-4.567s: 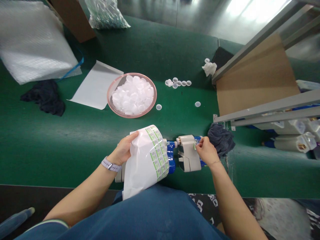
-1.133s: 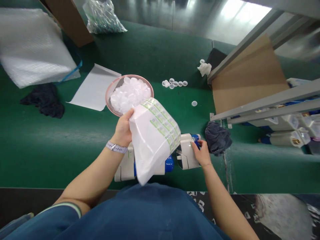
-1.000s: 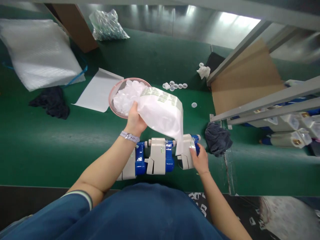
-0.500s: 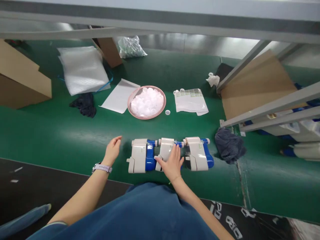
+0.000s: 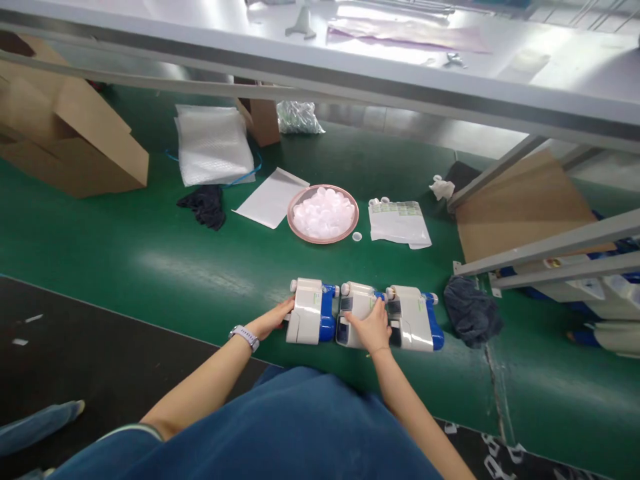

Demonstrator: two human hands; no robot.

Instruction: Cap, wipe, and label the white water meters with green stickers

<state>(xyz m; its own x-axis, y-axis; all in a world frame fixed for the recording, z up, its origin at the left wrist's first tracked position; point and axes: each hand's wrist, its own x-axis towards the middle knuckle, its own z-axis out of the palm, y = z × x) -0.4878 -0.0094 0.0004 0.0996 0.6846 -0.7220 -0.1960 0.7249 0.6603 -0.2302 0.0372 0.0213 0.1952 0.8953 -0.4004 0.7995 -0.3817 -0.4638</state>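
Observation:
Three white-and-blue plastic units with round white caps lie in a row on the green tabletop. My left hand is at the left edge of the left unit, fingers together against its side and fingertips partly hidden. Over the middle unit rests my right hand, its thumb on the white body and its fingers curled toward the blue part. The right unit lies just beside that hand. Behind the row, a pink bowl holds many translucent white caps, and one loose cap sits by its rim.
A label sheet and white paper flank the bowl. Dark cloths lie right and left. Bubble-wrap bags and a cardboard box stand at back left. A metal shelf frame rises at right; a beam crosses above.
My left hand has moved right, from the bare tabletop to the left unit. My right hand has gone from lying spread on the middle unit to curling around it. The view has shifted.

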